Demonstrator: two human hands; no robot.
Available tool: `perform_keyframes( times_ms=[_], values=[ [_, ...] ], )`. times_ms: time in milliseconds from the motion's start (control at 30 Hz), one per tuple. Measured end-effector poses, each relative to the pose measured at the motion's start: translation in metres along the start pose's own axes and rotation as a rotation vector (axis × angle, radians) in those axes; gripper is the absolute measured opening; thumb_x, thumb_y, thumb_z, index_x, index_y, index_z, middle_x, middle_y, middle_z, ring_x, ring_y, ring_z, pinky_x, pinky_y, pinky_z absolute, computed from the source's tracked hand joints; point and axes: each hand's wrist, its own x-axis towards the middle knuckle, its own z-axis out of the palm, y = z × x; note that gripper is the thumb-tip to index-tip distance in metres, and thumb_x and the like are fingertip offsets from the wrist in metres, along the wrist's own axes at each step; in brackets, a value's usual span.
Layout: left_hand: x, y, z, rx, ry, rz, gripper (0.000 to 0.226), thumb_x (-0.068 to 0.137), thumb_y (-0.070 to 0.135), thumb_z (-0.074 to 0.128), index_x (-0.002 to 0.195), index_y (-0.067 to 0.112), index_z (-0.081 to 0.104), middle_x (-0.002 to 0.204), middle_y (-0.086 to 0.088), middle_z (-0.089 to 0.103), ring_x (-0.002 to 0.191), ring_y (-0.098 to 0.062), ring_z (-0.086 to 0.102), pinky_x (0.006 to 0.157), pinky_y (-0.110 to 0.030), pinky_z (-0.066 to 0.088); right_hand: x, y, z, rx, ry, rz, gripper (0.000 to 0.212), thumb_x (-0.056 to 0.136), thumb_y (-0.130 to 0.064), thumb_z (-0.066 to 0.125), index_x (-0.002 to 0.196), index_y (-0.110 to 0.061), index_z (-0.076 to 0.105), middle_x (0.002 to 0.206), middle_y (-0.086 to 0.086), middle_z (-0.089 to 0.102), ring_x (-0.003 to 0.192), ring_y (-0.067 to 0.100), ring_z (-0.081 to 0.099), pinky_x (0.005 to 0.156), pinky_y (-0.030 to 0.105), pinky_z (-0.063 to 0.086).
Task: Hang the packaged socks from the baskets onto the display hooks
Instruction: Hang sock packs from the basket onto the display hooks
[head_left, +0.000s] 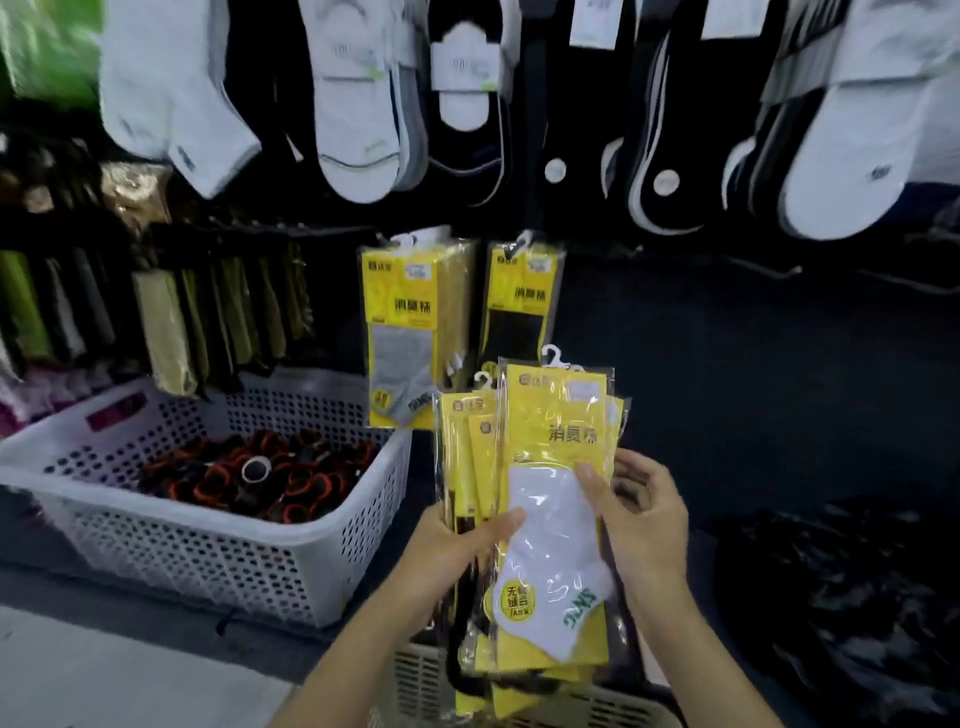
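Stack of packs still to hang.
My left hand grips the packs by their left edge and my right hand pinches the front one, above a basket. Two bunches already hang beyond; this stack is left.

Dim shop, dark display wall

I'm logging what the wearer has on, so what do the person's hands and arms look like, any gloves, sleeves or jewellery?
The left forearm and right forearm are bare to the frame edge, no sleeve showing. The left hand and right hand wear no gloves, and no watch, ring or bracelet is visible.
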Motion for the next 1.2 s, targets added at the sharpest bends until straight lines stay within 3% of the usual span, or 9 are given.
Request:
perform_keyframes(
  times_ms=[100, 267, 433, 567, 700, 900, 1033, 1100, 1200],
  values=[
    [0.004, 0.018, -0.004, 0.021, 0.026, 0.073, 0.05, 0.046, 0.058, 0.087, 0.092, 0.052, 0.069, 0.097, 0.016, 0.074, 0.091, -0.003, 0.07, 0.079, -0.022, 0.052, 0.005, -0.009, 0.008, 0.035, -0.122, -0.035, 0.022, 0.081, -0.017, 0.072, 0.101, -0.024, 0.066, 0.096, -0.008, 0.073, 0.087, 0.006, 0.069, 0.07, 0.017, 0.055],
    [0.013, 0.042, -0.017, 0.017, 0.081, 0.124, 0.051, 0.049, 0.058, 0.081, 0.096, 0.04, 0.071, 0.097, 0.016, 0.074, 0.09, -0.001, 0.069, 0.069, -0.013, 0.051, 0.015, -0.035, 0.023, 0.202, -0.286, 0.102, 0.022, 0.082, -0.019, 0.069, 0.103, -0.013, 0.064, 0.097, 0.002, 0.075, 0.087, 0.021, 0.073, 0.065, 0.031, 0.059],
    [0.019, 0.066, -0.046, 0.025, 0.232, 0.155, 0.054, 0.054, 0.068, 0.069, 0.097, 0.034, 0.067, 0.088, 0.023, 0.072, 0.079, 0.012, 0.065, 0.071, -0.015, 0.045, 0.037, -0.055, 0.028, 0.181, -0.243, 0.117, 0.008, 0.091, -0.019, 0.062, 0.096, -0.013, 0.064, 0.09, 0.003, 0.076, 0.078, 0.018, 0.073, 0.059, 0.029, 0.056],
    [0.022, 0.086, -0.08, 0.082, 0.388, 0.187, 0.057, 0.061, 0.065, 0.069, 0.079, 0.012, 0.061, 0.078, -0.007, 0.06, 0.069, -0.032, 0.064, 0.072, -0.032, 0.053, 0.057, -0.067, 0.034, 0.088, -0.184, 0.056, 0.009, 0.093, -0.02, 0.059, 0.092, -0.015, 0.067, 0.094, 0.012, 0.073, 0.089, 0.033, 0.069, 0.082, 0.051, 0.054],
    [0.021, 0.107, -0.1, 0.135, 0.51, 0.254, 0.043, 0.064, 0.063, 0.065, 0.064, 0.032, 0.036, 0.062, 0.012, 0.039, 0.053, -0.001, 0.036, 0.055, -0.017, 0.032, 0.076, -0.074, 0.049, 0.0, -0.2, 0.002, 0.011, 0.093, -0.019, 0.058, 0.09, -0.01, 0.064, 0.096, 0.02, 0.069, 0.085, 0.032, 0.064, 0.083, 0.051, 0.052],
    [0.018, 0.117, -0.117, 0.068, 0.497, 0.261, 0.04, 0.062, 0.063, 0.068, 0.078, 0.027, 0.061, 0.082, 0.007, 0.067, 0.082, -0.007, 0.06, 0.088, -0.033, 0.038, 0.095, -0.054, 0.077, -0.015, -0.183, 0.043, 0.011, 0.093, -0.017, 0.059, 0.086, -0.01, 0.065, 0.087, 0.012, 0.072, 0.077, 0.026, 0.066, 0.071, 0.04, 0.053],
    [0.018, 0.116, -0.114, 0.046, 0.485, 0.234, 0.043, 0.067, 0.059, 0.068, 0.081, 0.019, 0.067, 0.086, -0.003, 0.07, 0.087, -0.015, 0.063, 0.086, -0.033, 0.038, 0.119, -0.034, 0.092, 0.1, -0.083, 0.291, 0.015, 0.087, -0.02, 0.069, 0.079, -0.007, 0.067, 0.088, 0.016, 0.068, 0.08, 0.027, 0.064, 0.078, 0.037, 0.052],
    [0.02, 0.114, -0.108, 0.041, 0.486, 0.223, 0.028, 0.07, 0.057, 0.068, 0.076, 0.03, 0.06, 0.079, 0.011, 0.064, 0.08, -0.003, 0.056, 0.087, -0.032, 0.035, 0.13, -0.028, 0.096, 0.163, -0.021, 0.416, 0.019, 0.082, -0.023, 0.074, 0.089, -0.006, 0.07, 0.095, 0.015, 0.071, 0.09, 0.032, 0.067, 0.089, 0.044, 0.054],
    [0.021, 0.111, -0.099, 0.029, 0.475, 0.224, 0.02, 0.072, 0.053, 0.069, 0.075, 0.035, 0.06, 0.077, 0.017, 0.063, 0.073, 0.006, 0.052, 0.08, -0.024, 0.037, 0.141, -0.021, 0.096, 0.165, 0.019, 0.464, 0.024, 0.082, -0.021, 0.074, 0.097, -0.002, 0.071, 0.093, 0.015, 0.072, 0.082, 0.03, 0.069, 0.08, 0.042, 0.057]
  ],
)
